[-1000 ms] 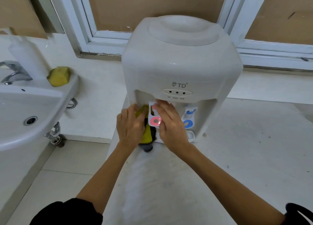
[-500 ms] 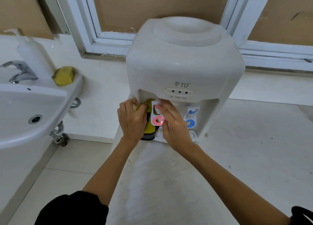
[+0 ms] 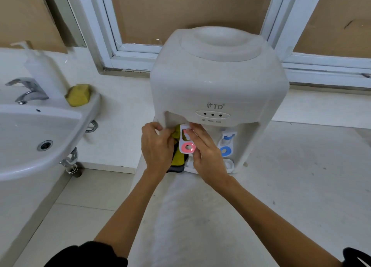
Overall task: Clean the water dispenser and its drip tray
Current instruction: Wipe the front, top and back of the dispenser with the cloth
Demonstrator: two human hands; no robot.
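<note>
A white tabletop water dispenser (image 3: 218,79) stands on a white counter (image 3: 291,186). In its front recess are a red-tipped tap lever (image 3: 187,144) on the left and a blue-tipped tap lever (image 3: 225,146) on the right. My left hand (image 3: 156,148) grips a yellow and grey cloth (image 3: 177,156) and presses it into the recess left of the red lever. My right hand (image 3: 204,152) lies over the red lever with its fingers on the lever's upper part. Below the hands, the white drip tray (image 3: 228,164) shows only in part.
A white washbasin (image 3: 30,138) with a chrome faucet (image 3: 26,91) hangs at the left. A yellow sponge (image 3: 78,94) and a white pump bottle (image 3: 43,69) sit on its rim. A white window frame (image 3: 120,59) runs behind the dispenser. Tiled floor lies below left.
My left hand has moved the cloth upward inside the recess, toward its top left corner. My right hand stays on the red lever. The camera has pulled back slightly.
</note>
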